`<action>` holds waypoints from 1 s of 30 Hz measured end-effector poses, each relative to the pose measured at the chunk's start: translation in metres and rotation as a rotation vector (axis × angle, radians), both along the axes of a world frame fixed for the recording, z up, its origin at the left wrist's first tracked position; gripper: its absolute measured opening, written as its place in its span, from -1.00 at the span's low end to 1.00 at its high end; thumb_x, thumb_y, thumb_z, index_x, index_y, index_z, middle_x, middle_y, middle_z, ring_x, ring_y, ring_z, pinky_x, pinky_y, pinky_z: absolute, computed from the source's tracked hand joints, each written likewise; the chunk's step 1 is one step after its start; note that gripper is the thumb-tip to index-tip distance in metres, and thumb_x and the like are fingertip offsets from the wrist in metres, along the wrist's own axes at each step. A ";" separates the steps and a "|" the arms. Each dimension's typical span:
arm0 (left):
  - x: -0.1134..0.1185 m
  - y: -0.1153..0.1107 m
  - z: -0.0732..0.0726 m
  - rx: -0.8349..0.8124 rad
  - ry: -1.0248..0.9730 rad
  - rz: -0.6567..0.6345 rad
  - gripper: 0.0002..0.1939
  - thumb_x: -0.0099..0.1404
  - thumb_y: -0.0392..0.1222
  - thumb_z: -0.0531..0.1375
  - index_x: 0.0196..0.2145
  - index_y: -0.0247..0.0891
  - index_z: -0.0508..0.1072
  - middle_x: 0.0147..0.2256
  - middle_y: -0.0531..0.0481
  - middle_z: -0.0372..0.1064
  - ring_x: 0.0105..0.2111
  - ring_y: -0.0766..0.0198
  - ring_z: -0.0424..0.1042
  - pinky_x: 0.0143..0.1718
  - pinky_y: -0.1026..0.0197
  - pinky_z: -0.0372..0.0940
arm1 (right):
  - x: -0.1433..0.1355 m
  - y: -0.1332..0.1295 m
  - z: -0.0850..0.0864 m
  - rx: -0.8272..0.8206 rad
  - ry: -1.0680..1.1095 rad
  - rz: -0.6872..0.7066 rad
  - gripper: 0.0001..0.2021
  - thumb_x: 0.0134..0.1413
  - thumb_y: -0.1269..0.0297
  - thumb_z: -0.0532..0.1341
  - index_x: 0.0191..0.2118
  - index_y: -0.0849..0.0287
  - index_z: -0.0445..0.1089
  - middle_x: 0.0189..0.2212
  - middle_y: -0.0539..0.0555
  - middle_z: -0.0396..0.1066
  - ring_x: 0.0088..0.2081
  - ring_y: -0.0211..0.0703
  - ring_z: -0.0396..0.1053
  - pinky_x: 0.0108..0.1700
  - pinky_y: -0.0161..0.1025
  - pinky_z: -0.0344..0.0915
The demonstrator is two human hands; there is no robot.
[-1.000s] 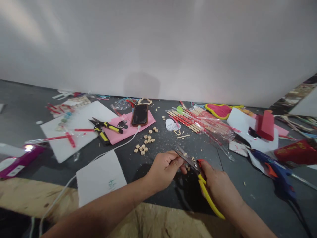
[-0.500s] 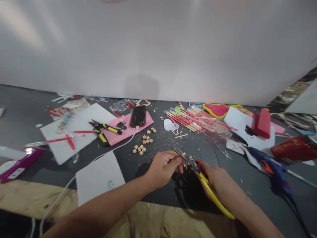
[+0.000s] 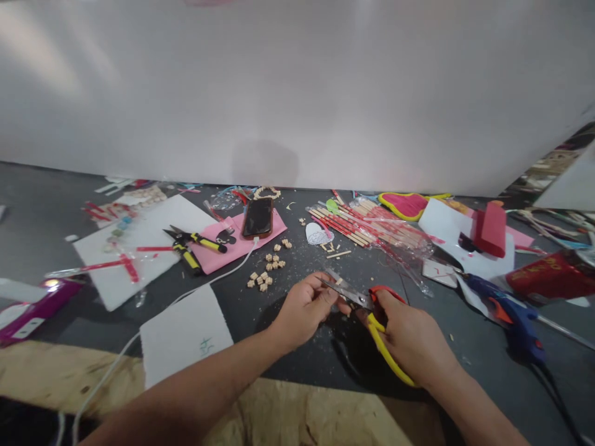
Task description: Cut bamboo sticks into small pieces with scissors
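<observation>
R hand (image 3: pixel 413 334) grips scissors (image 3: pixel 362 300) by handles, blades parted, prob. for control; L hand (image 3: pixel 304 310) pinched shut at blades, held pc. unclear, prob. to steady it; both nr. table's (image 3: pixel 307 365) front edge.

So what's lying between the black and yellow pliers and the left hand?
A white cable, then little wooden-looking clumps nearer the left hand. The head view shows it.

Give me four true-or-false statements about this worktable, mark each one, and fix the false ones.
1. The right hand holds the scissors. True.
2. The phone lies on the red can. False: it lies on pink paper.
3. The yellow-and-black pliers have their jaws closed. False: the jaws stand open.
4. A white cable is plugged into the phone. True.
</observation>
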State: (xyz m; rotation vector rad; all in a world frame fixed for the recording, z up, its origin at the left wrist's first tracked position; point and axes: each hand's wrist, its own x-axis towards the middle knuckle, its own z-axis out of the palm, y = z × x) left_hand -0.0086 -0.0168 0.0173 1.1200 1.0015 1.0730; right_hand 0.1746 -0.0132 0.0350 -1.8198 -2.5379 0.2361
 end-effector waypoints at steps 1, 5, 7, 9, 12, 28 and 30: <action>0.001 0.001 0.000 -0.022 -0.047 0.006 -0.70 0.18 -0.01 0.08 -0.38 -0.36 0.32 -0.49 -0.07 0.42 -0.69 0.50 0.06 -0.62 0.36 0.00 | -0.001 0.000 0.000 0.024 -0.003 -0.003 -0.84 0.03 0.15 0.00 -0.34 0.11 0.15 -0.57 0.01 0.36 -0.55 -0.17 0.33 -0.55 -0.31 -0.09; 0.000 0.002 0.002 -0.019 -0.084 0.006 -0.72 0.16 -0.02 0.10 -0.42 -0.35 0.31 -0.49 -0.07 0.41 -0.69 0.50 0.05 -0.61 0.35 0.00 | -0.001 -0.003 -0.001 0.088 0.035 0.017 -0.73 -0.04 0.02 0.04 -0.31 0.12 0.15 -0.52 0.02 0.35 -0.48 -0.13 0.34 -0.53 -0.30 -0.01; -0.001 0.001 0.003 -0.017 -0.085 -0.010 -0.72 0.16 -0.03 0.10 -0.44 -0.35 0.32 -0.50 -0.07 0.41 -0.68 0.50 0.05 -0.60 0.34 0.00 | -0.001 -0.003 -0.001 0.095 0.063 0.030 -0.64 -0.10 -0.07 0.07 -0.30 0.13 0.15 -0.46 0.06 0.35 -0.40 -0.08 0.35 -0.48 -0.27 0.07; -0.003 0.001 0.004 -0.031 -0.097 -0.040 -0.73 0.17 -0.04 0.10 -0.44 -0.35 0.32 -0.53 -0.05 0.40 -0.68 0.50 0.04 -0.60 0.35 -0.01 | -0.002 -0.003 -0.001 0.090 0.088 0.042 -0.56 -0.16 -0.13 0.09 -0.29 0.15 0.15 -0.38 0.11 0.34 -0.31 -0.03 0.34 -0.40 -0.23 0.15; -0.006 0.001 0.007 -0.055 -0.066 -0.089 -0.75 0.17 -0.07 0.10 -0.42 -0.35 0.32 -0.54 -0.04 0.40 -0.70 0.50 0.01 -0.63 0.36 -0.06 | -0.003 -0.002 -0.001 0.072 0.121 0.060 -0.48 -0.23 -0.18 0.12 -0.26 0.17 0.14 -0.28 0.18 0.31 -0.20 0.02 0.31 -0.30 -0.17 0.19; -0.007 -0.006 0.013 0.051 0.136 -0.032 -0.67 0.22 -0.09 0.02 -0.55 -0.33 0.43 -0.54 -0.04 0.38 -0.59 0.39 0.25 -0.52 0.32 0.12 | -0.011 -0.008 -0.008 0.148 -0.071 0.085 -0.95 -0.01 0.39 -0.02 -0.36 0.16 0.13 -0.60 0.02 0.33 -0.57 -0.18 0.31 -0.56 -0.30 -0.09; -0.007 -0.007 0.011 0.041 0.133 -0.032 -0.65 0.22 -0.08 0.02 -0.56 -0.34 0.42 -0.56 -0.02 0.37 -0.61 0.41 0.22 -0.52 0.33 0.11 | -0.012 -0.008 -0.006 0.116 -0.066 0.084 -0.95 -0.01 0.39 -0.01 -0.37 0.16 0.13 -0.63 0.00 0.31 -0.59 -0.18 0.30 -0.57 -0.30 -0.12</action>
